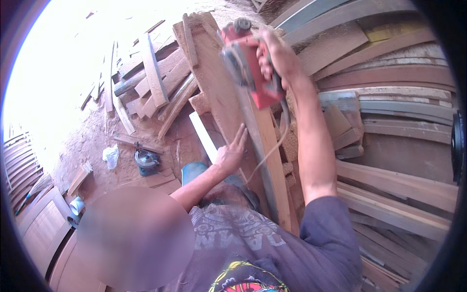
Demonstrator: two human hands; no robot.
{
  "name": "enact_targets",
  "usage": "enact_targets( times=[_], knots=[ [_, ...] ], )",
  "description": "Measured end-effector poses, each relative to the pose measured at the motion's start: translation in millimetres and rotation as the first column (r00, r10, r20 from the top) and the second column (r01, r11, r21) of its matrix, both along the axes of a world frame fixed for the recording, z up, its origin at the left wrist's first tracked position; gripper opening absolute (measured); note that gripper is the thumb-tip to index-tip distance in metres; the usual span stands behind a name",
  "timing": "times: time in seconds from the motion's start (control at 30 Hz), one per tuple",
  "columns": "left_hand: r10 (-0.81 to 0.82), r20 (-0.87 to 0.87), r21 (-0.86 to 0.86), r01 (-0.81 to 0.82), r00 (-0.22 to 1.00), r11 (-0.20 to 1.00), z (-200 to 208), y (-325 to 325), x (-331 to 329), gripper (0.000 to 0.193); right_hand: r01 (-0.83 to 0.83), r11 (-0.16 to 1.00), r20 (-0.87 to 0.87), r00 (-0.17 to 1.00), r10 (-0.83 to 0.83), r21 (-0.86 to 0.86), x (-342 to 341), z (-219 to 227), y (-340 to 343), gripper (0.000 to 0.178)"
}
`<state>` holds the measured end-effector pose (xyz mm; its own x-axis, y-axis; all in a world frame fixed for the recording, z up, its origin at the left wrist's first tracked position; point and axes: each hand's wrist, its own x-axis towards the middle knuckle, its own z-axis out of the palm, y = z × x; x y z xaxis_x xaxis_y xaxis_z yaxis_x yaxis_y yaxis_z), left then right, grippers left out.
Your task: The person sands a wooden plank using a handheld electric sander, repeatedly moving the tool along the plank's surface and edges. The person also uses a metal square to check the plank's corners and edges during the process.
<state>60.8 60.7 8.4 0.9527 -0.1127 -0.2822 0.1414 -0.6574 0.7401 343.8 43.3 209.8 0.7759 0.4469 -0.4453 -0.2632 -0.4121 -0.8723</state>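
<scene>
My right hand (pixel 278 57) is wrapped round the handle of a red electric planer (pixel 256 73), with my arm stretched far forward. The planer is at the far part of a long wooden plank (pixel 266 146) and looks slightly blurred. I cannot tell whether its sole touches the wood. A pale cord (pixel 273 150) trails from it back across the plank. My left hand (pixel 231 155) lies with fingers stretched out, their tips by the plank's left edge. A white strip (pixel 203 134) runs up to that hand's wrist side. A wide board (pixel 214 82) extends beyond the fingers.
Timber offcuts (pixel 153 73) lie heaped on the dusty ground at the far left. A circular saw (pixel 146 159) rests on the ground nearer left, beside a crumpled plastic bag (pixel 111 156). Stacked planks (pixel 399 180) fill the right side. Panelled wood (pixel 46 219) stands at the lower left.
</scene>
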Motion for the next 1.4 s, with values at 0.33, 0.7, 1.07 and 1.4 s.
enact_targets(
  times=[0.33, 0.7, 1.07, 1.4],
  knots=[
    [0.020, 0.122, 0.042, -0.026, 0.992, 0.999, -13.3, -0.9, 0.7, 0.094, 0.186, 0.978, -0.140, 0.970, -0.198, -0.095, -271.7, 24.0, -252.2, 0.063],
    [0.344, -0.006, -0.143, -0.342, 0.939, 0.929, 23.8, -66.3, -83.5, 0.071, 0.711, 0.699, -0.132, 0.687, -0.714, -0.081, -508.0, 42.4, -450.0, 0.073],
    [0.427, -0.097, 0.017, -0.427, 0.899, 0.904, 103.3, -211.0, -120.2, 0.146, 0.703, 0.696, -0.141, 0.682, -0.718, -0.144, -594.7, -56.5, -519.3, 0.061],
    [0.418, -0.272, -0.452, -0.498, 0.867, 0.739, 64.2, -170.4, -147.2, 0.133, 0.710, 0.700, -0.149, 0.685, -0.713, -0.085, -606.9, -84.7, -532.4, 0.053]
  ],
)
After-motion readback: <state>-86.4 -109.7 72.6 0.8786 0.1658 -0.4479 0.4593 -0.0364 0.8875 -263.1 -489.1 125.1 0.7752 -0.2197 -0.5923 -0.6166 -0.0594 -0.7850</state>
